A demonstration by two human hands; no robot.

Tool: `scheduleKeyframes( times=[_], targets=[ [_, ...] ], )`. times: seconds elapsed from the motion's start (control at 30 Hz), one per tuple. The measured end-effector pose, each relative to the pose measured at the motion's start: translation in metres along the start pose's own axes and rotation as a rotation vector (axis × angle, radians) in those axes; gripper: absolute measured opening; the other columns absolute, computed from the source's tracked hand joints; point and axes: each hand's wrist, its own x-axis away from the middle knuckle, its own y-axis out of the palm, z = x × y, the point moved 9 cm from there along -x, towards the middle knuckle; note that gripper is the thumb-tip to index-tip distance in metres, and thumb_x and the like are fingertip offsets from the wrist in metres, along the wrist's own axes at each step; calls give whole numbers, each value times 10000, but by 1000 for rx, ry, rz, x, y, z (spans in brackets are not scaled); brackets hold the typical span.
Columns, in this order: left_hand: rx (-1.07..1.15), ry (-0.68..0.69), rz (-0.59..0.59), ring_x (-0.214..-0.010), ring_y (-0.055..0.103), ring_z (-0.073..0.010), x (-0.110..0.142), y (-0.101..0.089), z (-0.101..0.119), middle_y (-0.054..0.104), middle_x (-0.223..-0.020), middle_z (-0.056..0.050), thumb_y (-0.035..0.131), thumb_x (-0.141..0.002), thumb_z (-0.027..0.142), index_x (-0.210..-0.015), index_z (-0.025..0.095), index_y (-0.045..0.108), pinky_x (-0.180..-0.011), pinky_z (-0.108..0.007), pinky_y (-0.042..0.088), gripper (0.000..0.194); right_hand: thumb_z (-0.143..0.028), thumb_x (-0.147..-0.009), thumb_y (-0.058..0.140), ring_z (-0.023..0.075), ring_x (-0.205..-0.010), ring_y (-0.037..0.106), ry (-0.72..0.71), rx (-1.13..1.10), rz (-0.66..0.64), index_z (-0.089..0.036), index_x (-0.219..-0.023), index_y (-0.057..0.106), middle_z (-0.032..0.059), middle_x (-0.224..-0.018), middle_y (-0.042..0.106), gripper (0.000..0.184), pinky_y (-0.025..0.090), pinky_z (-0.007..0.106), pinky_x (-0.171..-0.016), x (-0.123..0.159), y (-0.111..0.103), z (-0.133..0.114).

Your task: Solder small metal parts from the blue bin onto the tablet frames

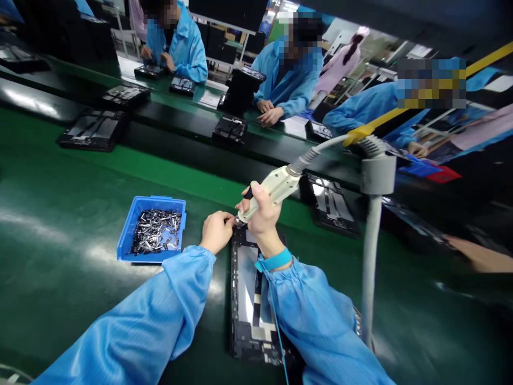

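My right hand [263,211] is wrapped round a pale electric screwdriver [276,184], its cable rising from the rear end. The tool slants down to the left, and its tip meets the top left corner of an opened tablet-like device [245,278] lying on the green bench. At that same corner my left hand [217,231] has its fingers pinched together beside the tip; whatever they hold is hidden. A blue wrist strap [276,261] circles my right wrist, its cord trailing over the device. My right forearm covers part of the device.
A blue bin [181,227] of small metal and black parts [154,230] stands left of my hands. A grey post [372,256] rises at right. Another opened device [332,206] lies behind it. Across the dark conveyor [168,133] carrying several devices, co-workers in blue sit.
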Motion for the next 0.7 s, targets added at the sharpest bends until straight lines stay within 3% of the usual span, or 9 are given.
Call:
scheduleKeyframes(
  times=[0.17,0.33,0.4,0.53,0.7],
  targets=[
    [-23,-2,8,-975,705,-204,-4,-1,-2,783,-1065,-58,614,-973,162,-1027,181,814,-879,-281,474,208,-545,-675,772,117,-338,454,32,15,22,-178,-639,620,-28,-403,479,398,502,268,-432,-3,2,4],
    [-51,47,2,-998,714,-260,-8,-5,4,777,-1055,-124,544,-932,138,-1022,106,795,-880,-317,491,269,-533,-596,769,102,-328,427,127,-78,67,-189,-610,576,-25,-410,491,395,379,233,-360,-1,5,-1],
    [-54,69,9,-936,720,-290,-13,-8,5,772,-996,-151,519,-905,193,-992,84,785,-836,-346,509,300,-555,-638,738,112,-339,437,75,-95,60,-182,-614,581,-18,-404,477,405,416,254,-390,-4,6,-18],
    [9,121,75,-831,707,-301,-25,-14,-4,769,-903,-120,525,-786,458,-894,156,774,-817,-380,540,406,-569,-734,763,93,-374,434,-33,-246,-50,-158,-714,651,-41,-423,479,426,492,261,-502,6,0,-63],
    [47,170,33,-743,678,-275,-31,-11,-19,752,-895,-102,513,-677,679,-989,176,755,-790,-403,572,640,-630,-716,836,90,-330,384,54,-322,-170,-163,-797,633,-54,-412,462,516,373,232,-419,64,-35,-90]
  ],
)
